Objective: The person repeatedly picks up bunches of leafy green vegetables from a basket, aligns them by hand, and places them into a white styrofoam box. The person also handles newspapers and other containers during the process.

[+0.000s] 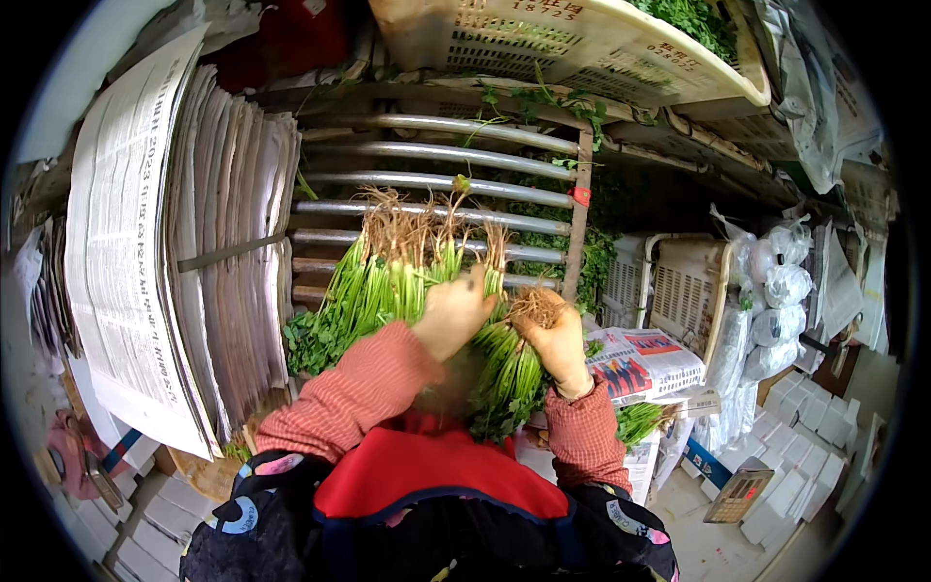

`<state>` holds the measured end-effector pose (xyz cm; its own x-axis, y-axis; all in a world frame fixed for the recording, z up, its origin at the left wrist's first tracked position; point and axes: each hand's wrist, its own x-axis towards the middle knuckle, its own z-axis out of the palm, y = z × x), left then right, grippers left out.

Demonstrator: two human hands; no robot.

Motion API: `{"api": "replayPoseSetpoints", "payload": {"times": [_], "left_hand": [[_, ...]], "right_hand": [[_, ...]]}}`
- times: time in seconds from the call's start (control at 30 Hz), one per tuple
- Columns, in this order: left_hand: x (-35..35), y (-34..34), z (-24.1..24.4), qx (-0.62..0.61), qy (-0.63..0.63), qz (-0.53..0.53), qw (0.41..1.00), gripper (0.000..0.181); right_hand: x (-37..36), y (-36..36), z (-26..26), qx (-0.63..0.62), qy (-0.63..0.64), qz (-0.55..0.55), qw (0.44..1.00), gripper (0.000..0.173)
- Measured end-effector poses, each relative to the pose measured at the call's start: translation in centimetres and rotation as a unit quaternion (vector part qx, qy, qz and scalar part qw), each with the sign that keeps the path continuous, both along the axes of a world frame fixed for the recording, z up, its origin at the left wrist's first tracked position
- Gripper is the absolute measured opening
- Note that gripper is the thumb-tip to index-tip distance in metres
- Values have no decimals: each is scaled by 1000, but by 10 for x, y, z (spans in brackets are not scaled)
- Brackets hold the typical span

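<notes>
My right hand [561, 342] is closed around a bunch of green leafy stalks [513, 360], with its brown roots [537, 308] up by the thumb and its leaves hanging towards my lap. Just left of it, my left hand [454, 309] is blurred, its fingers beside a few upright rooted stalks [495, 251]. Whether those fingers grip them I cannot tell. A larger pile of the same rooted greens [374, 291] lies on a rack of metal bars [436, 151], roots pointing away from me. My left forearm crosses over part of this pile.
A strapped stack of newspapers [233, 233] stands on the left. Beyond the rack is a large plastic crate [509, 47] with greens [691, 25]. On the right are folded newspaper [651, 364], another crate [687, 298], plastic-wrapped bundles [782, 313] and white boxes [793, 465].
</notes>
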<state>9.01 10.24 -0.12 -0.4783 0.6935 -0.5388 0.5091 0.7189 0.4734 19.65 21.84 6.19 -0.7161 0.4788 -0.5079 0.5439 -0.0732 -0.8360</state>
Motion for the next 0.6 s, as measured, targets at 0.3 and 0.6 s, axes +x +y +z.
{"api": "replayPoseSetpoints", "payload": {"times": [0.3, 0.6], "left_hand": [[-5, 15, -39, 394, -174, -209, 878, 21], [-16, -6, -53, 368, 9, -309, 877, 28]], "right_hand": [[23, -17, 15, 181, 73, 88, 977, 26], [77, -22, 78, 279, 185, 32, 942, 31]]}}
